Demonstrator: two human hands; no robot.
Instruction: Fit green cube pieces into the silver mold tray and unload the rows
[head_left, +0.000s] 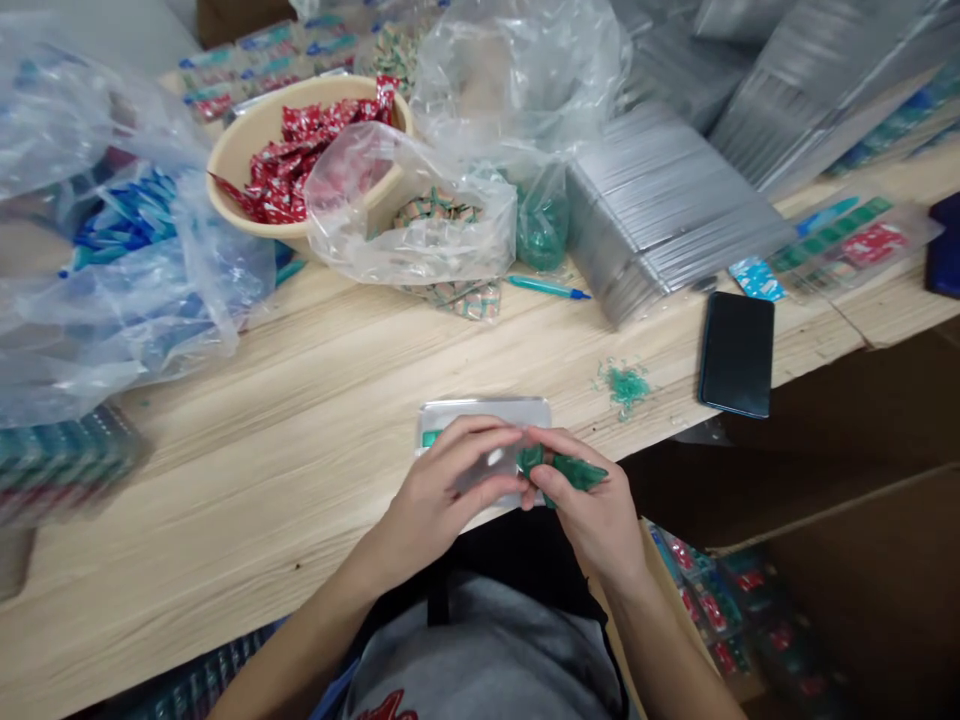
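Note:
Just above a shallow clear plastic tray (487,408), both hands meet close together. My right hand (600,510) is closed around a small bundle of green strips (577,471), which look like thin plastic; its exact kind I cannot make out. From the left, the thumb and fingertips of my left hand (442,490) curve around the bundle's near end and seem to grip it. Under the left fingers a flat green piece (430,438) lies in the tray. The rest of the tray is mostly hidden by the hands.
Behind stand a cream bowl (225,190) of red packets, a bag (412,255) of small patterned packets, and stacked clear trays (675,200). Blue pens fill a bag (127,330) at left. A blue pen (547,287), green bits (626,386) and a phone (738,353) lie right.

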